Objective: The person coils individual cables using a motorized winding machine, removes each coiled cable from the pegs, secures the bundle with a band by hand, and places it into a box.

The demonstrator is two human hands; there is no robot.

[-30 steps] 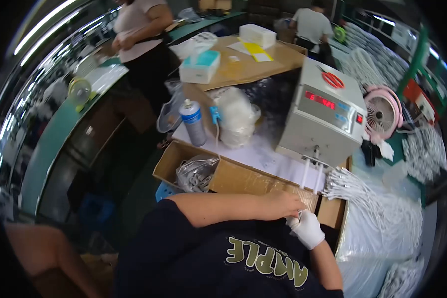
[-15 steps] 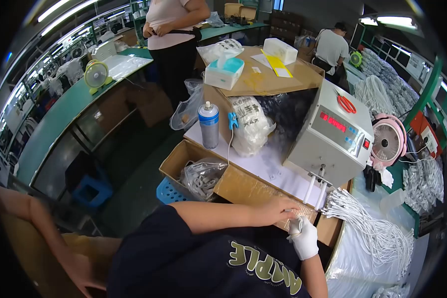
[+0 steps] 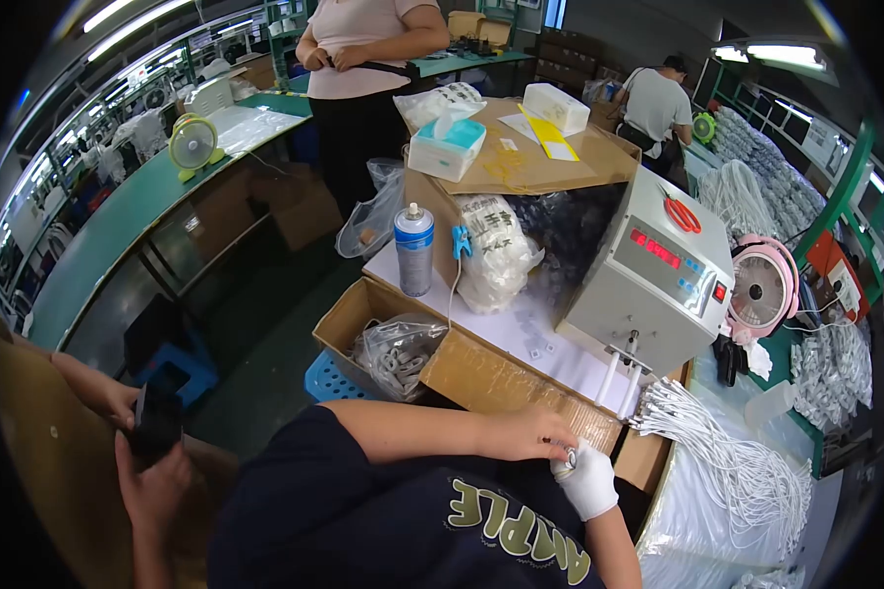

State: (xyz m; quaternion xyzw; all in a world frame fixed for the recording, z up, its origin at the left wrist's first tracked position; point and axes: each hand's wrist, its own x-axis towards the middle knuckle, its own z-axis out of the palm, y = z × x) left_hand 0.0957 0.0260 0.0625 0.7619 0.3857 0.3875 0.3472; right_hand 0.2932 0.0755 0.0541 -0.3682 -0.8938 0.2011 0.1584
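My bare left hand [image 3: 535,434] is closed, its fingertips meeting my right hand above the edge of a cardboard flap [image 3: 506,383]. My right hand [image 3: 587,479] wears a white glove and is closed too. A small pale, greyish thing [image 3: 571,456] shows between the fingers of both hands, too small and covered to name. Just beyond them stands a grey machine [image 3: 638,270] with a red digital display and two white prongs in front. To the right of my hands lies a bundle of white cables [image 3: 727,456] on plastic sheeting.
Red-handled snips [image 3: 682,214] rest on the machine. A spray can [image 3: 414,250], a plastic-wrapped bag [image 3: 496,255] and an open carton [image 3: 363,314] with a bag of cables stand left. A pink fan [image 3: 759,288] is right. A seated person holds a phone [image 3: 157,420] at lower left.
My two hands have shifted slightly left and down, staying together. The seated person at left now holds up a dark phone. The standing person has moved a little to the right.
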